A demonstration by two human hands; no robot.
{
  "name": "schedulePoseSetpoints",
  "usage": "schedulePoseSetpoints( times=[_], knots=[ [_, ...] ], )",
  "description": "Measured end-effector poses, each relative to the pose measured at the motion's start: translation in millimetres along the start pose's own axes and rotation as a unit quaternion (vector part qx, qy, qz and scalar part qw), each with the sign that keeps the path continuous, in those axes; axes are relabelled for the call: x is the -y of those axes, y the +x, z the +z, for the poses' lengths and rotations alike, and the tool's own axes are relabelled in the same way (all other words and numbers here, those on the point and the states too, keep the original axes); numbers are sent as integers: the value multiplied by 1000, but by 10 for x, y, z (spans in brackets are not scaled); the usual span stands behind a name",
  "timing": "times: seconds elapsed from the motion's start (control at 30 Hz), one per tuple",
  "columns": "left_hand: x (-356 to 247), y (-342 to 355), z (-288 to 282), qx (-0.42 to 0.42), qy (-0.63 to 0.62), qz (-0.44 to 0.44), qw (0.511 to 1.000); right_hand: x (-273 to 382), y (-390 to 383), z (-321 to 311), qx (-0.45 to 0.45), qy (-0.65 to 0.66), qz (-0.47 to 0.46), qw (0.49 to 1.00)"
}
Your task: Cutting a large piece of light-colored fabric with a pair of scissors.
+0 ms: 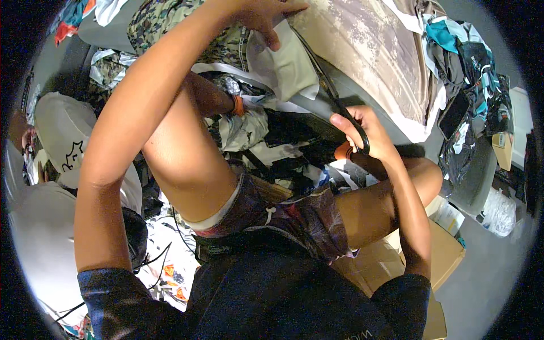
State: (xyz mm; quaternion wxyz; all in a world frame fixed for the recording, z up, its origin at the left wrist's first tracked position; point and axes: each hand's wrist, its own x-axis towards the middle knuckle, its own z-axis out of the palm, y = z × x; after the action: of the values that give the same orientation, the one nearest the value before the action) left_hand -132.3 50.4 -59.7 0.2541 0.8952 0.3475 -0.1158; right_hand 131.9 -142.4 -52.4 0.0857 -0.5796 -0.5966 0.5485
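Observation:
My right hand (365,133) is closed round the handles of long dark scissors (325,76), which slant up and left toward the cloth. Farther up, my left hand (263,20) rests on the cloth with its fingers apart. Beneath it hangs a pale grey-white piece of cloth (292,65), close beside the scissor blades. Green camouflage fabric (164,28) lies to the left of that hand. To the right spreads a large tan, blotchy-patterned fabric (362,51) with a white edge. Whether the blades touch any cloth, I cannot tell.
Fabric scraps (249,130) cover the floor between my legs. A dark phone (454,116) lies among teal and black scraps on the right. Stuffed white sacks (45,226) stand at the left, and a cardboard box (445,255) is by my right side.

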Motion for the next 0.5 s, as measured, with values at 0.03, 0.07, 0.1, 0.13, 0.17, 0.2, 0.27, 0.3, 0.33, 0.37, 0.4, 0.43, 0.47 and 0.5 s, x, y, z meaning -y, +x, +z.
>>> schedulePoseSetpoints(
  times=[0.03, 0.07, 0.1, 0.13, 0.17, 0.2, 0.27, 0.3, 0.33, 0.37, 0.4, 0.43, 0.47, 0.5],
  knots=[
    [-16, -6, -10, 1, 11, -9, 1000, -15, 4, 3, 0, -4, -10, 1000],
    [-31, -16, -19, 2, 22, -17, 1000, -26, 9, 6, 0, -7, -19, 1000],
    [-23, -13, -18, 2, 22, -17, 1000, -27, 4, 5, 0, -8, -20, 1000],
    [-14, -16, -10, 1, 13, -19, 1000, -26, -6, 6, 9, 4, -10, 1000],
    [-3, -22, -1, 1, 3, -22, 1000, -25, -18, 9, 18, 15, -1, 1000],
    [12, -31, 6, 0, -7, -25, 1000, -23, -28, 11, 28, 26, 8, 999],
    [24, -44, 0, -2, -17, -28, 999, -42, -42, 12, 37, 35, 17, 999],
    [19, -45, -9, -10, -7, -24, 1000, -82, -47, 13, 38, 49, 3, 998],
    [13, -45, -22, -18, 3, -19, 1000, -126, -51, 14, 39, 62, -10, 997],
    [7, -43, -37, -26, 13, -14, 999, -161, -55, 13, 40, 74, -23, 996],
    [0, -40, -55, -35, 23, -9, 999, -173, -64, 8, 40, 86, -36, 995],
    [43, -35, -66, -39, 22, -11, 999, -159, -52, 12, 41, 83, -38, 995],
    [81, -23, -81, -36, 16, -13, 999, -141, -47, 15, 42, 78, -34, 995],
    [115, -6, -94, -33, 10, -14, 999, -119, -42, 14, 42, 73, -31, 996]
  ],
)
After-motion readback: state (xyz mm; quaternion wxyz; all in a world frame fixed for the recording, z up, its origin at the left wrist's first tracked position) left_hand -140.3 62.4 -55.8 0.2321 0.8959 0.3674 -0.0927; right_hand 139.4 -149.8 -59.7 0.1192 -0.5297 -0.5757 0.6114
